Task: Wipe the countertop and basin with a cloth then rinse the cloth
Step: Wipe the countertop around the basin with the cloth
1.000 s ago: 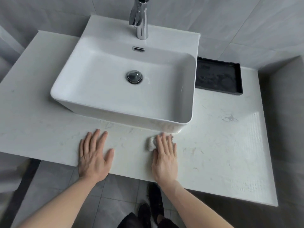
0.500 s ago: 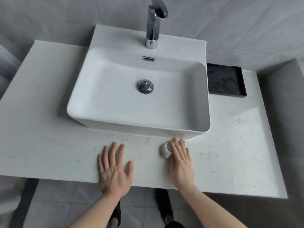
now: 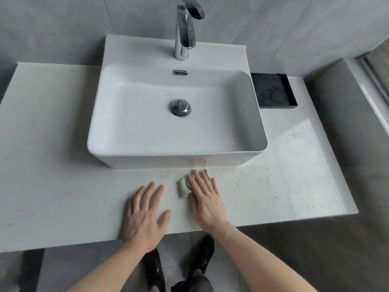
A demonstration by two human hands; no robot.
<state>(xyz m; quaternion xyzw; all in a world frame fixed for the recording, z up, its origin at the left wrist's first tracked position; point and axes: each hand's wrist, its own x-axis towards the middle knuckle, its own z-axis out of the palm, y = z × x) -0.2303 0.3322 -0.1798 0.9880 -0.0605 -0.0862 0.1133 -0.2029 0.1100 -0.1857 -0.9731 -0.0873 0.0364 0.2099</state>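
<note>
A pale marble countertop [image 3: 52, 165] carries a white rectangular basin [image 3: 147, 123] with a chrome drain plug [image 3: 180, 107]. A chrome tap [image 3: 185, 30] stands at the basin's back; no water runs. My right hand [image 3: 205, 200] lies flat on a small light grey cloth [image 3: 183, 187], pressing it onto the counter just in front of the basin's front wall. Most of the cloth is hidden under the fingers. My left hand [image 3: 145, 216] rests flat on the counter beside it, fingers spread, holding nothing.
A black tray [image 3: 273, 90] sits on the counter to the right of the basin by the wall. Grey tiled walls close in behind and on the right. The counter's front edge runs under my wrists, with floor tiles and my dark shoes [image 3: 200, 256] below.
My right hand with the cloth has slid left along the basin's front, from below its right corner toward the middle. The view has also swung left and tilted up, showing more of the tap.
</note>
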